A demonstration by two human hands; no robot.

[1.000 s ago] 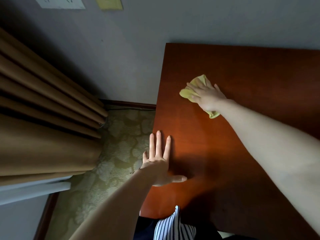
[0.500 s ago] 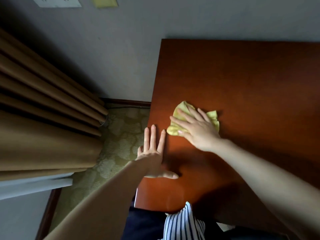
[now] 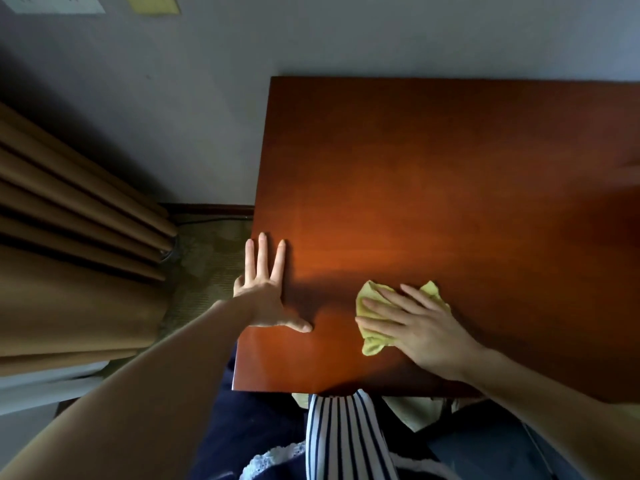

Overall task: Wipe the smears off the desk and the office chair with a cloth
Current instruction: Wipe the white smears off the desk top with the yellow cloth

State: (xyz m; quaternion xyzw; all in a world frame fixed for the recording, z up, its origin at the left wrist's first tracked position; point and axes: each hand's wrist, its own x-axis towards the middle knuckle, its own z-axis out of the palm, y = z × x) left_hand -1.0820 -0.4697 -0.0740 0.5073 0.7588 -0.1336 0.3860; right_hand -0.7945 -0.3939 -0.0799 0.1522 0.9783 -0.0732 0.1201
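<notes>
The cloth (image 3: 375, 341) has come back across the desk (image 3: 433, 168), from the far left part to near the front edge. The right hand (image 3: 422, 330) presses it flat with straight, spread fingers. The left hand (image 3: 265, 296) stays braced on the desk's left edge, fingers straight and slightly apart, the thumb out to the side.

Left of the desk hang pleated brown curtains (image 3: 69, 258) over patterned carpet (image 3: 207, 261). A striped garment (image 3: 346, 441) overlaps the front edge. The desk is glossy reddish wood, and the yellow cloth is soft and crumpled.
</notes>
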